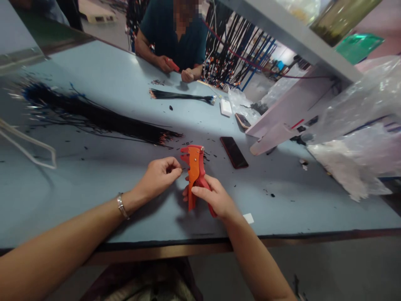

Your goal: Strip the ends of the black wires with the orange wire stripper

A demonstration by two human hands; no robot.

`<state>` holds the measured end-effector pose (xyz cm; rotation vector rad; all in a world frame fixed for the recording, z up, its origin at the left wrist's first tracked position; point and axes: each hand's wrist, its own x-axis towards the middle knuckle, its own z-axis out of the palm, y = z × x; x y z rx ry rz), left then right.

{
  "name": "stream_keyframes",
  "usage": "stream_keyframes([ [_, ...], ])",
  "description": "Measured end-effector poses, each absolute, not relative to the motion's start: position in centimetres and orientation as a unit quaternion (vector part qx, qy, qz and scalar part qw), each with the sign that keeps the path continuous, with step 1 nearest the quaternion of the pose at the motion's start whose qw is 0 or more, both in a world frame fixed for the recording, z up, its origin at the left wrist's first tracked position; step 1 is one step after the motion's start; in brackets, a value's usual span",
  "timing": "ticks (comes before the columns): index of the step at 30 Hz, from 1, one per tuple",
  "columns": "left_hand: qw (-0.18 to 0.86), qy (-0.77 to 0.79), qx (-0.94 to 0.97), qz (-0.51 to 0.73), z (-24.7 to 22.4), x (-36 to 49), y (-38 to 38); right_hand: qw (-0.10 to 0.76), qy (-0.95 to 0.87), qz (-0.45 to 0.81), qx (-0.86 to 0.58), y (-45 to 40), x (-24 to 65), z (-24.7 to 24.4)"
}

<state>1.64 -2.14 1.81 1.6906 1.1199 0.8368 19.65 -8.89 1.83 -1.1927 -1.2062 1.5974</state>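
Note:
My right hand (214, 195) is wrapped round an orange and red wire stripper (194, 165), whose jaws point up and to the left above the table. Just left of the tool, my left hand (163, 173) has its thumb and fingers pinched together. A tiny dark bit shows at the fingertips, too small to make out. Beyond both hands, a thick bundle of black wires (103, 119) lies across the left of the table, its copper ends nearest the tool. Small dark scraps are scattered round the jaws.
A person (175, 37) across the blue table (125, 62) holds a red tool behind a smaller wire bundle (183, 96). To the right lie a dark phone (234, 152), a second phone (242, 121), a white box (225, 107) and plastic bags (354, 154). A white wire frame (31, 146) stands left.

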Motion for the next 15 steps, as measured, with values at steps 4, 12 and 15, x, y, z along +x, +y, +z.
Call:
stream_keyframes([
  [4,0.499,0.444,0.652,0.357,1.9,1.7,-2.2,0.355,-0.577,0.515,-0.526,-8.9,19.7,2.6],
  [12,0.609,0.380,0.592,0.367,2.1,1.6,-2.3,0.253,-0.704,0.259,-0.611,-9.5,18.3,4.2],
  [15,0.616,0.374,0.588,0.366,1.9,1.5,-2.3,0.231,-0.736,0.153,-0.618,-9.4,18.0,3.5],
])
